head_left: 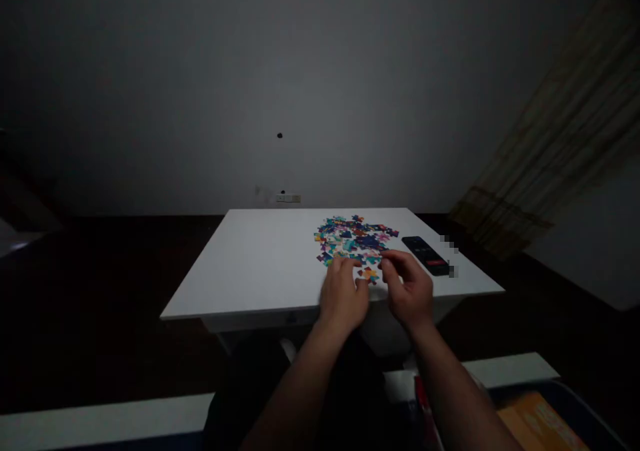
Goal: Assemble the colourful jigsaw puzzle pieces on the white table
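A pile of colourful jigsaw puzzle pieces [357, 236] lies on the white table [250, 264], towards its right half. At the near side of the pile is my left hand [345, 294], its fingers curved and its thumb apart from them, with nothing visible in it. My right hand [409, 291] is closed in a pinch just right of the pile; whatever its fingertips hold is too small and dark to make out. Between the two hands, near the table's front edge, rests an orange and yellow cluster of puzzle pieces [369, 275].
A dark phone [426, 255] lies on the table right of the pieces. Behind the table stands a grey wall [320, 104] with a socket strip [289, 198] low on it. Curtains [545, 138] hang at the right. An orange package [540, 424] sits at the bottom right.
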`<state>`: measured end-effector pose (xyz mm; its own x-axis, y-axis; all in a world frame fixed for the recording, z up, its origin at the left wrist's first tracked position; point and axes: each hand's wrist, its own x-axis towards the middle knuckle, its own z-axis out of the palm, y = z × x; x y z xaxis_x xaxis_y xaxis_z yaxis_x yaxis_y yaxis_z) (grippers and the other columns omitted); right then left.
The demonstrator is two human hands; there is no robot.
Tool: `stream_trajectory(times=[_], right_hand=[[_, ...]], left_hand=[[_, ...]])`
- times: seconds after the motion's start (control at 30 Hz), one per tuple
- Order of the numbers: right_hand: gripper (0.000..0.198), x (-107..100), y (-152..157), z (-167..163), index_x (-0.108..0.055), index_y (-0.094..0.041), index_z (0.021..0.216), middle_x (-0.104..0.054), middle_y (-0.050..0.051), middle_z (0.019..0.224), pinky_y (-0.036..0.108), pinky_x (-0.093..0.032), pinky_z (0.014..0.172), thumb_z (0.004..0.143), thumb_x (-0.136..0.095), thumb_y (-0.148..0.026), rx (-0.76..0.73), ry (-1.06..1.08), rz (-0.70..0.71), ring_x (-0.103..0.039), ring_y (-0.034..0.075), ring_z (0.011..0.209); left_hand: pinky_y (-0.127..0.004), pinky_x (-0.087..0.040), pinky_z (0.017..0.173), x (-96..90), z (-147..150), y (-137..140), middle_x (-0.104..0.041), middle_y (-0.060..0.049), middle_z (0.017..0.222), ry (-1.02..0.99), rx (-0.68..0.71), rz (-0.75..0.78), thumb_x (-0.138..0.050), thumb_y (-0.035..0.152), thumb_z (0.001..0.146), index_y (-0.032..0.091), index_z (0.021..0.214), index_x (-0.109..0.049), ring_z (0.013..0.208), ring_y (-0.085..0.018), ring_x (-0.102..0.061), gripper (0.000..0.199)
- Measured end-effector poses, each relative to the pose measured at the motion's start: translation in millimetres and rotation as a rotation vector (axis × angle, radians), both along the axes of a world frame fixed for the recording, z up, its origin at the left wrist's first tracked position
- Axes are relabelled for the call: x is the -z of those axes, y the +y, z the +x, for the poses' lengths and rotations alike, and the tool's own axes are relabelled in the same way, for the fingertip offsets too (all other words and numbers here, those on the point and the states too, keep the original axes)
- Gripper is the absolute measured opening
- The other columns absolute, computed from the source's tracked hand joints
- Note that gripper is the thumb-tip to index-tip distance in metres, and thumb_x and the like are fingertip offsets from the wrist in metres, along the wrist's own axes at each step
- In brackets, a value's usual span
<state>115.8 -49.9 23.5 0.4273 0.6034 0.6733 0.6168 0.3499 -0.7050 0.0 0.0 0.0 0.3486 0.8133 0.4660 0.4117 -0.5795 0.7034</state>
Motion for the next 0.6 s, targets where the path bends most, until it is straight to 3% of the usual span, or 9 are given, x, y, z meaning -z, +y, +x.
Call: stream_trajectory(times=[0.13, 0.2, 0.33, 0.43, 0.6], right_hand=[[0.022, 23.0, 49.5, 35.6, -0.062, -0.019, 0.100, -0.066, 0.005, 0.087, 0.031, -0.047, 0.068, 0.088, -0.049, -0.032, -0.018, -0.053, -0.142, -0.060, 0.019, 0.073], [0.024, 22.5, 72.5, 52.7, -0.063, -0.020, 0.102, -0.067, 0.005, 0.092, 0.032, -0.047, 0.072, 0.089, -0.046, -0.031, -0.051, -0.139, -0.221, -0.061, 0.020, 0.080], [0.026, 17.9, 126.6, 80.4, -0.065, -0.023, 0.102, -0.068, 0.004, 0.097, 0.033, -0.046, 0.078, 0.089, -0.043, -0.026, -0.103, -0.330, -0.373, -0.062, 0.021, 0.088], [0.026, 19.6, 176.2, 88.3, -0.066, -0.023, 0.102, -0.068, 0.006, 0.099, 0.033, -0.044, 0.080, 0.088, -0.043, -0.021, -0.167, -0.480, -0.450, -0.061, 0.021, 0.091], [0.027, 32.5, 237.0, 77.8, -0.067, -0.017, 0.103, -0.065, 0.010, 0.099, 0.034, -0.039, 0.090, 0.086, -0.046, -0.014, -0.292, -0.799, -0.484, -0.055, 0.023, 0.099]], left_hand=[[-0.040, -0.039, 0.095, -5.2, 20.0, 77.1, -0.052, -0.012, 0.116, 0.359, -0.098, 0.150, -0.043, 0.019, 0.085, 0.019, 0.110, -0.056, 0.111, -0.026, -0.047, 0.028], [-0.039, -0.040, 0.093, -7.9, 14.2, 122.5, -0.051, -0.013, 0.118, 0.563, -0.058, 0.163, -0.039, 0.020, 0.087, 0.017, 0.113, -0.054, 0.110, -0.026, -0.047, 0.030], [-0.040, -0.039, 0.092, 3.2, -15.9, 196.8, -0.055, -0.013, 0.110, 0.667, -0.018, 0.165, -0.045, 0.026, 0.087, 0.015, 0.108, -0.058, 0.104, -0.026, -0.049, 0.028], [-0.039, -0.037, 0.094, 19.1, -34.2, 224.9, -0.054, -0.011, 0.115, 0.720, 0.033, 0.188, -0.044, 0.035, 0.089, 0.018, 0.114, -0.057, 0.107, -0.026, -0.047, 0.032], [-0.042, -0.034, 0.099, 36.5, -39.1, 237.6, -0.048, -0.008, 0.127, 0.693, 0.118, 0.249, -0.035, 0.053, 0.092, 0.028, 0.128, -0.049, 0.115, -0.027, -0.042, 0.046]])
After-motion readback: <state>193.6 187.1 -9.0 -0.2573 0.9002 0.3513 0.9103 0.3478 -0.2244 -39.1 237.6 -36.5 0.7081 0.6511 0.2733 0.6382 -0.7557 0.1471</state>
